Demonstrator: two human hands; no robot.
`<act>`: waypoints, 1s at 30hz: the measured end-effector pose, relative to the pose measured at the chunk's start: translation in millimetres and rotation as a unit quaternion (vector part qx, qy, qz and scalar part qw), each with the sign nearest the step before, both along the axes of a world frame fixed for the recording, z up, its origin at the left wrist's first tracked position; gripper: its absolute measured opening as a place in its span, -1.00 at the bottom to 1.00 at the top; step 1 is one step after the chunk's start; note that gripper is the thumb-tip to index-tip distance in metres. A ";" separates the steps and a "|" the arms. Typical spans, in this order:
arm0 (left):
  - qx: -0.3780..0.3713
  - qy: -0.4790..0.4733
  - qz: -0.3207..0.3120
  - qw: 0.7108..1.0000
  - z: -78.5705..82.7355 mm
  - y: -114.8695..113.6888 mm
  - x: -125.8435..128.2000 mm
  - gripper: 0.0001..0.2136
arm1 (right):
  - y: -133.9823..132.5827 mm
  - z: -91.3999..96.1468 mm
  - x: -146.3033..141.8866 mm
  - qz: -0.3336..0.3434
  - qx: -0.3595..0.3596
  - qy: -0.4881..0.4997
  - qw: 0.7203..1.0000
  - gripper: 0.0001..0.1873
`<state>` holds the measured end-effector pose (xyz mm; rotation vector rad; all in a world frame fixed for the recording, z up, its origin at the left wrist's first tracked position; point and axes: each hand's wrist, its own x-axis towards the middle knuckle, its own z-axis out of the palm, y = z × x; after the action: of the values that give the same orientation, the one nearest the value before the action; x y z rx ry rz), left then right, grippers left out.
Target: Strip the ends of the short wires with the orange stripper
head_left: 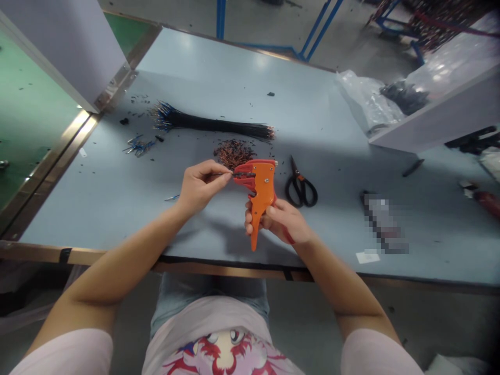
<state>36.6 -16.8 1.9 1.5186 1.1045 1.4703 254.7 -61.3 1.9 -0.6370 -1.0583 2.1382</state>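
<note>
left hand (202,186) pinches a wire (242,175), right hand (279,221) grips an orange wire stripper (262,187); a loose pinch could let the wire slip.

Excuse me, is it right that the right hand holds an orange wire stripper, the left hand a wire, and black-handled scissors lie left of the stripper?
Not quite: the black-handled scissors lie to the right of the orange wire stripper, not the left, as the head view shows; the rest stands.

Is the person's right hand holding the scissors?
No, the right hand grips an orange wire stripper, while the black-handled scissors lie on the table.
</note>
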 end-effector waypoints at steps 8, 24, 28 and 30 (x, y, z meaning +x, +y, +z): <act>-0.002 -0.018 -0.011 1.000 4.8 -0.4 -1.9 -0.92 | 0.1 4.7 -2.4 -0.035 -0.033 0.014 0.999 -0.62; -0.075 -0.084 -0.127 0.986 -13.8 -18.4 28.0 -0.87 | -1.9 4.2 -5.3 0.022 -0.116 0.079 0.990 -0.65; -0.077 -0.090 -0.144 0.982 -14.2 -18.8 27.7 -0.88 | -2.9 3.3 -5.6 0.020 -0.121 0.076 0.990 -0.65; -0.081 -0.091 -0.152 0.981 -14.7 -19.3 27.8 -0.88 | -3.1 3.3 -5.6 0.015 -0.120 0.060 0.991 -0.65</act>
<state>64.4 -36.2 -12.8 1.3431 0.8220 1.2498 249.1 -64.4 5.1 -0.5947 -0.7582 2.3202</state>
